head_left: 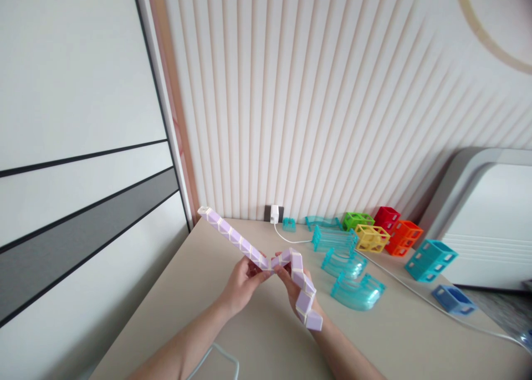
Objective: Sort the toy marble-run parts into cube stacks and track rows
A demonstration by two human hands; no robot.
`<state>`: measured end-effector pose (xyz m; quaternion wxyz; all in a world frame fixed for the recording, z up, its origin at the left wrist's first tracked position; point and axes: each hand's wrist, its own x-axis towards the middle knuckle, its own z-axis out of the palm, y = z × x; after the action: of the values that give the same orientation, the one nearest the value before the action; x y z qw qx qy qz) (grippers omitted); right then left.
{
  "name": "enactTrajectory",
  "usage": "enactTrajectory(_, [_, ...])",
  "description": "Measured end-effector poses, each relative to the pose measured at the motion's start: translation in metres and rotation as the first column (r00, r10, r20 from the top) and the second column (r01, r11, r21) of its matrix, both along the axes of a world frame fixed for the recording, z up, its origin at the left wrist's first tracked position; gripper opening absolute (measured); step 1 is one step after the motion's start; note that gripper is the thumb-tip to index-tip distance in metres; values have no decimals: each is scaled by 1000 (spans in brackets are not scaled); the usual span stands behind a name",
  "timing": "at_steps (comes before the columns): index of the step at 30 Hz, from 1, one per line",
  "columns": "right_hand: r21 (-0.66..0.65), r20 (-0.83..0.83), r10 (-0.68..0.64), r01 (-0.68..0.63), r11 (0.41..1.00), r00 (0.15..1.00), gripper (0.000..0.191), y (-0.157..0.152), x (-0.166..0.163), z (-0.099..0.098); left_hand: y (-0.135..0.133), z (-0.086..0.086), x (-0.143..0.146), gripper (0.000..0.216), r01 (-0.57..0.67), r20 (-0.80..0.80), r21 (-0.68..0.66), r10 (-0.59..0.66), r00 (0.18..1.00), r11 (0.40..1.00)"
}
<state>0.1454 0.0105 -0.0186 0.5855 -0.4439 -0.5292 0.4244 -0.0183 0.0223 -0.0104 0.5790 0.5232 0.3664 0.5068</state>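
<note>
A lilac and white snake puzzle (235, 237) is held up over the table between my two hands. Its left stretch runs straight toward the upper left, while the right stretch bends in a zigzag down over my right wrist. My left hand (242, 283) is closed round the lower end of the straight part, thumb near the middle joint. My right hand (294, 288) pinches the segments just right of that joint, with its other fingers partly hidden behind the puzzle.
Clear teal track pieces (358, 291) lie on the beige table (174, 302) to the right. Beyond them stand coloured hollow blocks, among them a yellow block (372, 238) and an orange block (403, 237). A white cable runs from the charger (275, 214) at the ribbed wall.
</note>
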Motion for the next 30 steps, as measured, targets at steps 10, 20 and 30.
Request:
enactTrajectory(10, [-22, -123, -19, 16, 1000, 992, 45, 7, 4, -8, -9, 6, -3, 14, 94, -243, 310, -17, 970, 946])
enactTrajectory(20, [-51, -38, -29, 27, 998, 999, 48, 1, 3, 8, -10, 2, -5, 13, 106, -254, 396, -2, 967, 912])
enactTrajectory(30, [-100, -108, -7, -4, 995, 994, 50, 0, -2, 8, -16, 1, 3, 28, 99, -21, 130, -97, 995, 987])
